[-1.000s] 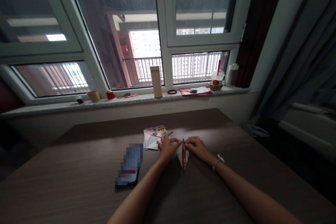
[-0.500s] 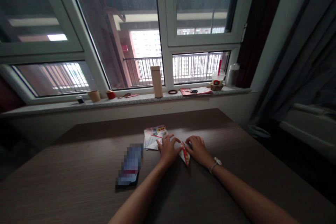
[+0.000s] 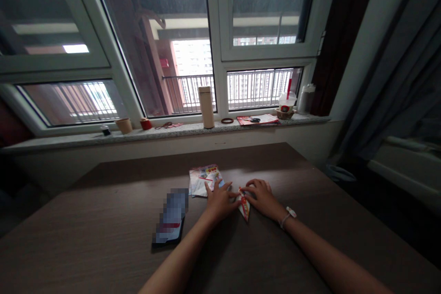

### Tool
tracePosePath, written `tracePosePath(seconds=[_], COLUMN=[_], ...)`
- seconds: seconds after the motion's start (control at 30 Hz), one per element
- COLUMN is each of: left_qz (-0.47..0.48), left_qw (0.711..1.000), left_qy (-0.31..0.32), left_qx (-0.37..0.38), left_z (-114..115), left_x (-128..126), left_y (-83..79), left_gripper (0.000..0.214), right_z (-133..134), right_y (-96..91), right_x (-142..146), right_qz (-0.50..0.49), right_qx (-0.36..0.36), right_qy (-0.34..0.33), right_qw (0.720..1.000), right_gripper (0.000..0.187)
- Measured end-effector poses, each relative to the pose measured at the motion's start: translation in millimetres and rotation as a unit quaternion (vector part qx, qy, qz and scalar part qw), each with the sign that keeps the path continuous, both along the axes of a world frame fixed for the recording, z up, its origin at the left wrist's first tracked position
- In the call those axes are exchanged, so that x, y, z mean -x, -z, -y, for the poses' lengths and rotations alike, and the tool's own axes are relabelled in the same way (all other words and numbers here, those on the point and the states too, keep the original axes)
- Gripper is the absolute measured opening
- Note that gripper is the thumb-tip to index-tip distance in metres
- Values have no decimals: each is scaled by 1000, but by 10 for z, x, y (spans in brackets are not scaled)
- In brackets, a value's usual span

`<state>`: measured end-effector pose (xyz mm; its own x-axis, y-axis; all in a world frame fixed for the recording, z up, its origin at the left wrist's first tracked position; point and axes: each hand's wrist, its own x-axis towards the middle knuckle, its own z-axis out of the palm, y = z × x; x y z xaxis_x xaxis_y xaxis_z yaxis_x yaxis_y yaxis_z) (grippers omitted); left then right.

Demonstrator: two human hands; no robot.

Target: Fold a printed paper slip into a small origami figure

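Observation:
A small folded paper [image 3: 244, 209], white with red and yellow print, lies on the brown table with its narrow point towards me. My left hand [image 3: 220, 200] grips its left edge between thumb and forefinger, while the other fingers spread over the nearby sheets. From the right, my right hand [image 3: 263, 197] has its thumb and fingertips closed on the top of the same paper; a light bracelet [image 3: 287, 216] circles that wrist. Just beyond my left hand is a small stack of printed sheets [image 3: 201, 179], partly under the fingers.
Left of my forearm lies a phone [image 3: 170, 220], its screen blurred out. Along the windowsill [image 3: 165, 135] stand a tan flask [image 3: 206, 108], a paper cup [image 3: 124, 125], a drink cup with a red straw [image 3: 286, 102], and scissors [image 3: 255, 120] on red papers.
My left fingers have spread apart and the thumb and forefinger have come onto the paper. My right fingertips have moved in over its top. The folded paper looks narrower and slightly nearer me.

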<state>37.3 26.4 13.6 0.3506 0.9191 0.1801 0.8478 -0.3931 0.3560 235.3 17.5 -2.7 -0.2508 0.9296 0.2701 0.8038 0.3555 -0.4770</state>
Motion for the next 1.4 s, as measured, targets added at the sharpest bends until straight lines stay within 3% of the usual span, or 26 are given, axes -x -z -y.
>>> tracePosePath(seconds=[0.23, 0.43, 0.57, 0.7, 0.83, 0.93, 1.03, 1.4], left_qz=[12, -9, -4, 16, 10, -8, -17, -53], left_qw=[999, 999, 999, 999, 999, 999, 999, 998], left_qy=[-33, -28, -9, -22, -22, -20, -26, -34], left_qx=[-20, -32, -31, -17, -23, -32, -32, -18], left_z=[34, 18, 20, 28, 26, 20, 15, 24], left_x=[-41, -21, -32, -40, -33, -25, -19, -16], left_y=[26, 33, 13, -1, 16, 41, 53, -8], left_gripper=[24, 33, 27, 21, 25, 28, 30, 40], right_z=[-19, 8, 21, 14, -19, -53, -81, -78], right_y=[33, 22, 8, 13, 17, 32, 45, -91], right_x=[3, 65, 77, 42, -33, -82, -109, -54], right_qz=[78, 123, 124, 98, 8, -29, -35, 35], right_qx=[22, 15, 12, 7, -11, -23, 2, 110], right_qy=[18, 29, 34, 37, 33, 4, 9, 48], right_qw=[997, 992, 992, 994, 999, 999, 999, 992], right_gripper=[39, 43, 43, 42, 41, 22, 16, 43])
